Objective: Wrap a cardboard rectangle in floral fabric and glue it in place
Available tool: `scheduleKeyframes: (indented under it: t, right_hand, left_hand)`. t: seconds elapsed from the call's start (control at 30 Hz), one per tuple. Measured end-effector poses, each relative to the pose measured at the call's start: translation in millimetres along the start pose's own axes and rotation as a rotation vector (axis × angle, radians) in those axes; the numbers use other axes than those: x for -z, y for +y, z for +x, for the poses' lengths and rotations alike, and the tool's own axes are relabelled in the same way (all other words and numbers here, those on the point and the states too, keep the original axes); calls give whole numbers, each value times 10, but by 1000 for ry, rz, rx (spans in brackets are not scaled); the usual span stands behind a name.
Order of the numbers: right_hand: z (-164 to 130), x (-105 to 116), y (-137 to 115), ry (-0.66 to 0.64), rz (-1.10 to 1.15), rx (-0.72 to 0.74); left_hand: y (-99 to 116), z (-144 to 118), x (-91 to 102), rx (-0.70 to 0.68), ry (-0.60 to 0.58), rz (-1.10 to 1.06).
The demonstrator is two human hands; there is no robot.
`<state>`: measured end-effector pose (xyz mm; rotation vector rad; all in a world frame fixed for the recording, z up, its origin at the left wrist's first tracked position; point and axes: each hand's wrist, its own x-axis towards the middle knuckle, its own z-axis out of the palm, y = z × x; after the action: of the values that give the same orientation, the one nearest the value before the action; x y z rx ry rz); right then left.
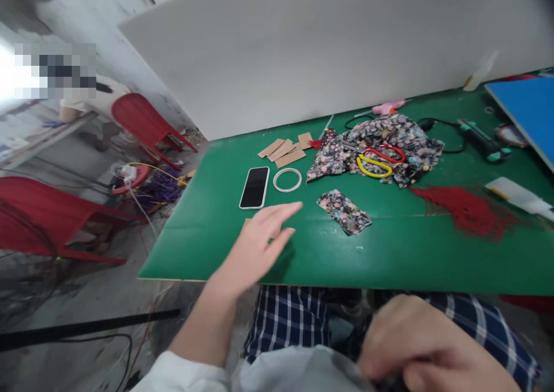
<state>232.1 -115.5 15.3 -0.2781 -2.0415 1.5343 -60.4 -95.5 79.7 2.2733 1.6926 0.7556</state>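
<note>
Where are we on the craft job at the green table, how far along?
Early. Done: a small floral fabric piece lies cut, apart from the floral fabric pile. In hand: nothing; the left hand hovers open near the phone and white ring. The right hand rests in the lap. Left: cardboard strips and red tassel lie loose.

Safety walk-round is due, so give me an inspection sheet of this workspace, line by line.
Surface: green table, front part bare.
Job's things: small floral fabric piece lies flat; white ring beside phone.
Clutter: large floral fabric under red and yellow scissors; cardboard strips; red tassel threads; blue board.
Grippers: left hand open, hovering above the table edge near the phone; right hand down at the lap, fingers curled, contents hidden.
Cables: black cord by a green-handled tool; wires on the floor.
Surroundings: red chairs, white board behind the table.
</note>
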Motion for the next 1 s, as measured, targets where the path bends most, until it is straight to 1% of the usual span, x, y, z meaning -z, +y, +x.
scheduleKeyframes:
  t: [0.03,0.07,0.1,0.13,0.17,0.2,0.27,0.33,0.43,0.5,0.53,0.57,0.6,0.63,0.7,0.77,0.83,0.93,1.0]
  right_hand:
    - [120,94,22,41,21,-73]
    - [214,162,49,76,37,-95]
    - [280,202,80,83,78,-129]
    - [322,219,109,103,109,-169]
    - [345,218,134,120,129,-201]
    - [357,208,150,130,142,-230]
    - [374,186,148,133,126,-262]
    - [411,196,102,115,77,-269]
    - [531,276,6,125,-47,-307]
    - [649,339,-31,196,-174,-350]
    - [714,364,-33,259,-245,-356]
    - [779,381,-23,338,-319,-351]
    - [840,391,-2,419,-379,-332]
    - [892,393,26,444,-429,-295]
    - [960,381,90,433,-492,-216]
    - [970,358,142,452,-472,-191]
    - [936,340,170,502,-424,-214]
    - [856,333,192,573,-351,-274]
    - [817,339,208,619,-296,-290]
  left_hand:
    - [-276,-33,-30,53,-77,93]
    - [-536,-78,-54,63,-133,170]
    - [-765,-128,-74,83,-177,232]
    - [-950,-176,-89,97,-207,291]
    - [-1085,-214,-99,111,-206,307]
    - [-1170,-238,-106,120,-208,309]
    - [-1208,-238,-115,112,-200,303]
    - [-1129,-193,-135,67,-162,297]
    - [-914,-118,-205,7,-112,279]
    - [-734,-87,-265,-22,-56,257]
    - [-635,-75,-291,-47,-1,239]
    - [-530,-63,-312,-109,117,198]
    - [-422,-50,-326,-163,197,160]
    - [-316,-36,-334,-195,239,131]
    - [-127,-5,-337,-218,248,78]
    - [12,22,-340,-221,258,28]
    - [97,41,-356,-223,256,2]
    - [157,52,-399,-224,265,-24]
    - [180,48,-421,-214,307,-58]
